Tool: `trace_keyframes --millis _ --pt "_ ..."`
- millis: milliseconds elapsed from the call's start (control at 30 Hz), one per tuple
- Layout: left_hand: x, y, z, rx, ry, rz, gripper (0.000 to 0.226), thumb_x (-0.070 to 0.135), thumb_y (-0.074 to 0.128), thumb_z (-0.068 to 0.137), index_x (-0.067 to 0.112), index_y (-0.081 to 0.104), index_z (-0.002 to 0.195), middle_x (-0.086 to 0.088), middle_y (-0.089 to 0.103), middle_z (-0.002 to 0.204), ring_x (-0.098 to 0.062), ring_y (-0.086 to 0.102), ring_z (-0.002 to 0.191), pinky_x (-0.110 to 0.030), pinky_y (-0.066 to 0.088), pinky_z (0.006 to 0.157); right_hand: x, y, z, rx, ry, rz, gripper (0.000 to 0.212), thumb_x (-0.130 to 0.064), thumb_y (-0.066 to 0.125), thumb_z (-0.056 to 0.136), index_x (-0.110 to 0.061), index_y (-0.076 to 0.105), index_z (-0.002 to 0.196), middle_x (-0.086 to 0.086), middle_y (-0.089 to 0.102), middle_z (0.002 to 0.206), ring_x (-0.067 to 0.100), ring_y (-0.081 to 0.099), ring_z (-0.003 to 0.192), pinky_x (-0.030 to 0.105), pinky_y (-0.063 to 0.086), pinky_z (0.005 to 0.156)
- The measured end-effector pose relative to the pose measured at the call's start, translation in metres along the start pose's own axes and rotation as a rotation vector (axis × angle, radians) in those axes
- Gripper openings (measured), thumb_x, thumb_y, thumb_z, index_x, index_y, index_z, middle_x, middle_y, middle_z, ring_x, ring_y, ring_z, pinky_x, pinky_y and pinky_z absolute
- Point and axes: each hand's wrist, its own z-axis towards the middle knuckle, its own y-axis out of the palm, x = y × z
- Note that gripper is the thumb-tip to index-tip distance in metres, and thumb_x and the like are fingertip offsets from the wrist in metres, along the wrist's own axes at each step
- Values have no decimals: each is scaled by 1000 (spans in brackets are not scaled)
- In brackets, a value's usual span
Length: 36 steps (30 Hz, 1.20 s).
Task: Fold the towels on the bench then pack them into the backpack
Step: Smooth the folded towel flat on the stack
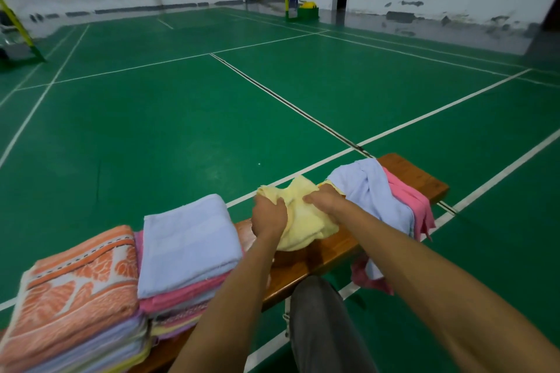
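- Lower left: two stacks of folded towels (127,269) on the bench (333,248).
- Centre: left hand (268,216) and right hand (322,200) grip the yellow towel (303,221).
- Right: unfolded pile (378,191) remains; no backpack in view.

Soft cloth on varnished wood, over a smooth court floor.
The bench (409,174) is reddish-brown wood with a glossy finish. The yellow towel (303,215) looks like fluffy, matt terry cloth; the folded pale blue towel (188,239) is smoother, flat-woven cloth with a matt face. The orange patterned towel (78,285) shows a coarser woven texture. The green court floor (151,118) appears smooth with a faint sheen.
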Motion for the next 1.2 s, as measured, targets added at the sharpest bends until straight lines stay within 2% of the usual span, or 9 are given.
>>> trace_keyframes --millis 167,300,467,667,867,1000,1100,1200 --pt "32 -47 -12 59 132 -63 38 28 54 101 3 38 125 -21 60 125 -40 60 113 -41 45 86 -42 -25 -32 61 -104 79 63 -29 66 94 -5 39 145 17 51 139 36 53 123 42 48 92" --pt "42 -97 -19 151 220 -62 37 25 53 101 2 37 125 -21 61 124 -41 60 112 -39 43 84 -80 -16 -60 73 -197 121 56 -24 67 93 0 45 139 18 57 131 36 58 115 43 51 91" --pt "25 -161 -21 238 195 -66 38 26 52 101 2 37 125 -23 60 126 -42 60 113 -44 46 89 -119 19 -92 36 -298 129 38 -20 65 93 0 54 123 19 63 119 33 63 103 37 51 79" --pt "-17 -233 -29 349 146 -38 38 27 53 101 4 39 127 -21 60 128 -41 59 113 -44 47 91 -156 78 -128 -56 -367 109 36 -21 62 95 0 55 124 16 62 117 32 61 104 38 51 84" --pt "-72 -303 -39 440 46 227 36 23 50 98 3 41 127 -22 59 130 -41 57 118 -43 46 91 -180 157 -160 -203 -370 154 41 -20 64 92 -2 52 127 14 61 116 30 62 101 36 53 81" --pt "-112 -337 -48 434 -15 490 40 21 47 97 5 37 132 -18 59 129 -39 58 117 -43 45 90 -186 206 -180 -293 -361 136 41 -21 66 92 -2 51 125 17 61 124 31 62 106 40 55 89" --pt "-150 -348 -47 334 -82 577 48 26 43 102 4 31 142 -19 55 137 -39 55 123 -45 44 95 -177 238 -190 -267 -398 -49 46 -22 61 93 0 50 132 19 58 131 34 59 116 36 51 87" --pt "-180 -346 -49 331 -154 626 39 21 40 103 4 38 138 -18 56 136 -36 57 121 -43 44 94 -165 253 -192 -248 -441 -237 50 -31 60 95 -3 50 135 18 56 137 34 56 122 32 46 87"
